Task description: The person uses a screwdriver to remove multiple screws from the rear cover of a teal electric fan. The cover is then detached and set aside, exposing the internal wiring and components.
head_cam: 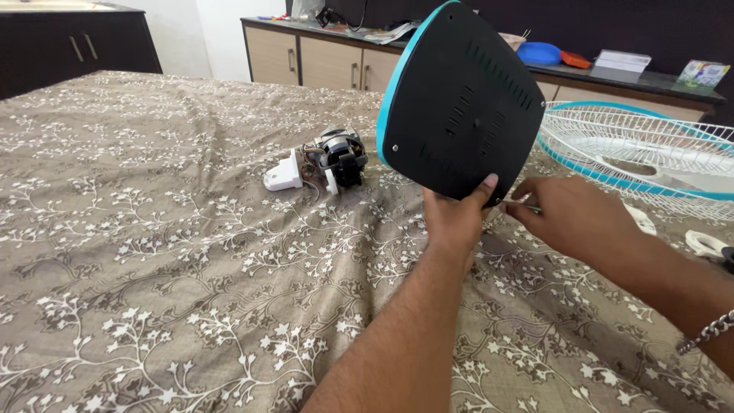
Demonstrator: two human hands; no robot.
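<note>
Black plastic fan base with teal rim (pixel 459 99) is standing tilted above the floral bedspread (pixel 153 252), left hand (pixel 456 218) pinching its lower edge, right hand (pixel 569 214) fingertips pressed together nearby; thin grip is risking a topple onto the exposed motor (pixel 336 159).

Both my forearms are bare — no sleeves reach into the frame anywhere. My left hand (pixel 456 219) wears no ring or band. At the lower right edge of the frame, my right hand (pixel 572 216) has one ornament — a silver chain-link bracelet (pixel 707 332) at the wrist.
</note>
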